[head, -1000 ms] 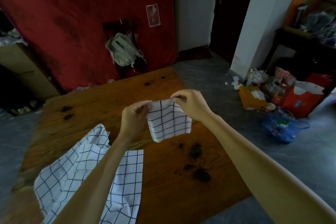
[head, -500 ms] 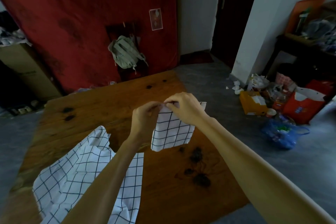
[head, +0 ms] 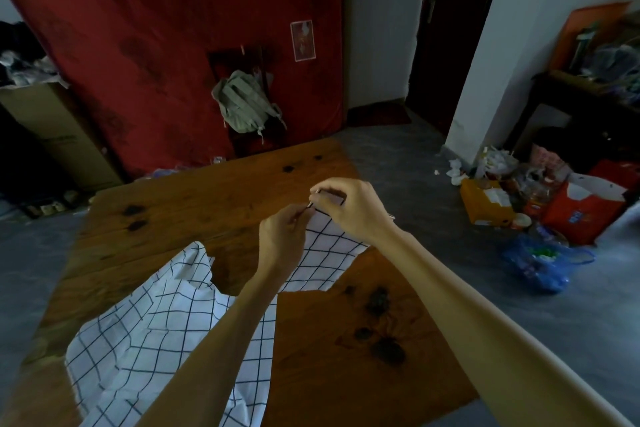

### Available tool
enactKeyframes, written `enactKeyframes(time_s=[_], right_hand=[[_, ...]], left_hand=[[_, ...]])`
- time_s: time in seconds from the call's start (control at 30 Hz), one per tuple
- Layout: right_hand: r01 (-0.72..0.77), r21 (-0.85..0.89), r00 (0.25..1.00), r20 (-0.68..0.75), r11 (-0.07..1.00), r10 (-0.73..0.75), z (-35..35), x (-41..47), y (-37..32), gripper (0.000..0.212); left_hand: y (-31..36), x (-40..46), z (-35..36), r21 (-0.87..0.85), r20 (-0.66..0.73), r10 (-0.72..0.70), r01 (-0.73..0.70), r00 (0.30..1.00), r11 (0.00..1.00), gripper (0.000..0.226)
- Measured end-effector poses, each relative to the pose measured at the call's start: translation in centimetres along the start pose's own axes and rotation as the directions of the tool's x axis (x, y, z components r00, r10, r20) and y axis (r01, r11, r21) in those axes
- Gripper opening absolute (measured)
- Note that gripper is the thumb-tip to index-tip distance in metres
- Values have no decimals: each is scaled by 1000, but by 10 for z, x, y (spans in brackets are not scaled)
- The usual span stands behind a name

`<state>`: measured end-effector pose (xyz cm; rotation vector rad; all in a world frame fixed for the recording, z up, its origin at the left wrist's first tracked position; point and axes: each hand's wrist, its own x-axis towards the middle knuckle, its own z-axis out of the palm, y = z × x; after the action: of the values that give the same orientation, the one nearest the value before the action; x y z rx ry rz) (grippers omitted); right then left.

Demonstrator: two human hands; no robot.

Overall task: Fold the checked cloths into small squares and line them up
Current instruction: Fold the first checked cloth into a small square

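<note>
Your left hand (head: 282,236) and right hand (head: 349,208) both pinch the top edge of the folded white black-checked cloth (head: 323,260), held above the brown wooden counter (head: 194,204). It hangs long axis downward, its upper part hidden behind your hands. A second, unfolded checked cloth (head: 156,333) lies crumpled on the counter near-left, partly covered by your forearm.

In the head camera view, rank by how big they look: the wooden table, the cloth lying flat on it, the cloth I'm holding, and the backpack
1. wooden table
2. flat cloth
3. held cloth and backpack: look alike, and the backpack sits farther away, so unranked.
</note>
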<state>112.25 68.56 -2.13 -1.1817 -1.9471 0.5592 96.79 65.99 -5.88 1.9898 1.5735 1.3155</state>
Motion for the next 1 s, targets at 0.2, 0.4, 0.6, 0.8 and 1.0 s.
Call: enactKeyframes(time_s=[0.2, 0.4, 0.6, 0.8, 1.0], right_hand=[[-54, 44, 989, -133, 998, 59, 0, 3, 0, 14], [-117, 56, 969, -213, 992, 126, -8, 7, 7, 16], [-174, 86, 934, -300, 981, 192, -17, 7, 17, 18], [-180, 78, 905, -377, 981, 196, -25, 9, 21, 17], [-201, 86, 880, -422, 976, 218, -34, 6, 27, 18]], left_hand=[[-13, -2, -2, 11, -16, 26, -26, 1000, 1000, 20], [-43, -16, -11, 192, -7, 103, -100, 995, 976, 11], [-67, -26, -15, 248, -17, 181, -171, 983, 954, 36], [-61, -24, -12, 270, -30, 208, -192, 978, 943, 33], [-63, -24, -15, 273, -39, 177, -160, 983, 949, 35]])
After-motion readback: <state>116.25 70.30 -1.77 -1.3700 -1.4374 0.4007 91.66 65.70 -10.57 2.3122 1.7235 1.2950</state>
